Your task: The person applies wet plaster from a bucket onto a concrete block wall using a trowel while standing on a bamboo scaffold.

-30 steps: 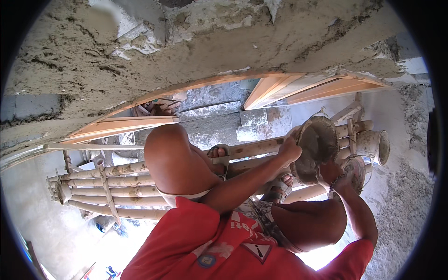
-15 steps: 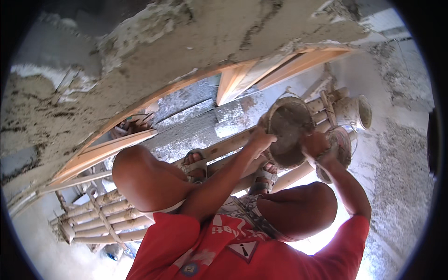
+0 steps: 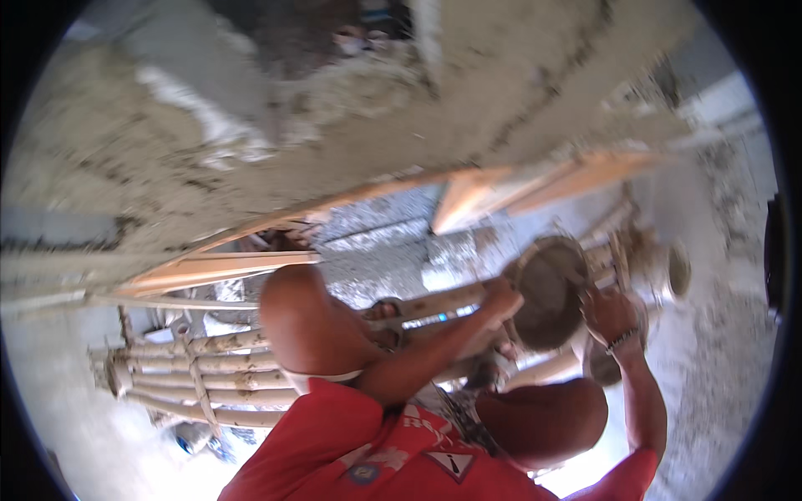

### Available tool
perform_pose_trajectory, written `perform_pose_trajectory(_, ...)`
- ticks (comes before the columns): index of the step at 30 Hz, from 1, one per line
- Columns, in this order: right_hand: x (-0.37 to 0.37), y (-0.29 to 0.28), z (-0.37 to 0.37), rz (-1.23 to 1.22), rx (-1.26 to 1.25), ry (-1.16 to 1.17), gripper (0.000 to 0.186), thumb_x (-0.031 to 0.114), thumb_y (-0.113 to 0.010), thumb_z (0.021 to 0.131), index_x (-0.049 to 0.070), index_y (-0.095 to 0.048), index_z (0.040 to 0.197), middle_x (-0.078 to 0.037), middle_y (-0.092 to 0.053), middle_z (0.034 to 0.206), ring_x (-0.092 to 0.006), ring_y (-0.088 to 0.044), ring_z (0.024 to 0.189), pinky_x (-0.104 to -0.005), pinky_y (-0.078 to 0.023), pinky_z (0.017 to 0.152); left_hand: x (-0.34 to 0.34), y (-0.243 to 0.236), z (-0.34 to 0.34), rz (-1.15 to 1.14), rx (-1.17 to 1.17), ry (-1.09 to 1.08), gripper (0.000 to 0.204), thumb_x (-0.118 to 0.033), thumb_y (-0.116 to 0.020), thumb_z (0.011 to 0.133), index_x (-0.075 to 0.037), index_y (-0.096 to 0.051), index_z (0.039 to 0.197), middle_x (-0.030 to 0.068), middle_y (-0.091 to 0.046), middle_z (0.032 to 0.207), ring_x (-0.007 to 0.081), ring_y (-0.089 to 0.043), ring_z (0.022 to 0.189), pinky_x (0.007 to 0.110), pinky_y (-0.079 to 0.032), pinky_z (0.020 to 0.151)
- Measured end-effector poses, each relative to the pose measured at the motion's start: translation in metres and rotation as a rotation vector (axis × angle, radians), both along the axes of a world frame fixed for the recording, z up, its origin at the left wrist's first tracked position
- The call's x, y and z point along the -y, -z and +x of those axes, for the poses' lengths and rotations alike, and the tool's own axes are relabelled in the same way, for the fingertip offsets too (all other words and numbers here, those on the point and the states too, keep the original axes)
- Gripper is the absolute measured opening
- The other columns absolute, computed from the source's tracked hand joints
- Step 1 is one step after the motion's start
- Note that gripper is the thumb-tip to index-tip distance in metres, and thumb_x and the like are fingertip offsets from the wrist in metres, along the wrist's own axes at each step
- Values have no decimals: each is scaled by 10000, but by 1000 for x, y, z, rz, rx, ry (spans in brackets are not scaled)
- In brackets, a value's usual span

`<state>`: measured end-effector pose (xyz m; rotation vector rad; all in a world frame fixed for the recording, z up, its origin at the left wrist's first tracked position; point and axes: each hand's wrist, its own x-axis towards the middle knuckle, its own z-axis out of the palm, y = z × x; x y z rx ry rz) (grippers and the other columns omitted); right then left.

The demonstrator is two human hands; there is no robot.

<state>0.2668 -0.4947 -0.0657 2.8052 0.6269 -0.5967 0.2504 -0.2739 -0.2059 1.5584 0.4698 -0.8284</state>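
Observation:
A round bucket (image 3: 545, 307), its inside coated with grey mortar, tilts with its mouth facing me. My left hand (image 3: 504, 299) is closed around its left rim. At the opposite rim is my right hand (image 3: 610, 313), fingers bent over the edge; a band circles that wrist. Below the right hand, another mud-caked container (image 3: 603, 364) is partly hidden. A further bucket (image 3: 675, 269) lies with its mouth turned to the right.
I squat on a scaffold of round poles (image 3: 234, 381) lashed together. Ahead runs a rough plastered wall edge (image 3: 376, 138), with wooden planks (image 3: 518, 188) along an opening below it. At the right stands a mottled grey wall (image 3: 718, 376).
The view has shifted, so the scene sits lower and farther right. My right hand has drawn back from inside the bucket's mouth to its right rim; the left keeps its hold.

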Motion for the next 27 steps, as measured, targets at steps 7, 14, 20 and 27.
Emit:
perform_pose_trajectory(7,34,97,-16,-302,-245,-21,203,251,-638,786,104,-717,901,-175,-708,901,-328,-709,863,-455,-575,763,14,-17,-12,-62,118,-153,609,-17,-530,797,-2,-446,1401,234,-602,1231,319,-598,1144,403,-481,932)
perform_pose_trajectory(14,-27,24,-16,-14,-551,-250,353,431,-591,880,126,-701,1019,-174,-698,1055,-395,-659,1010,-518,-523,883,19,3,-22,-276,327,-351,543,-4,-485,806,-123,-564,1331,138,-661,1193,251,-626,1117,371,-509,935)
perform_pose_trajectory(20,-8,-32,29,186,-68,-209,303,382,-568,909,103,-679,947,-161,-696,992,-397,-664,943,-539,-526,828,-12,-22,7,-299,419,-342,553,-5,-487,802,-120,-557,1338,139,-660,1192,249,-625,1114,370,-508,935)
perform_pose_trajectory(27,-119,-111,100,519,379,-170,298,380,-570,908,104,-677,946,-160,-695,988,-394,-664,937,-539,-527,822,-114,-62,54,-180,563,-420,565,-6,-488,796,-118,-548,1346,139,-659,1189,247,-625,1110,369,-506,937)
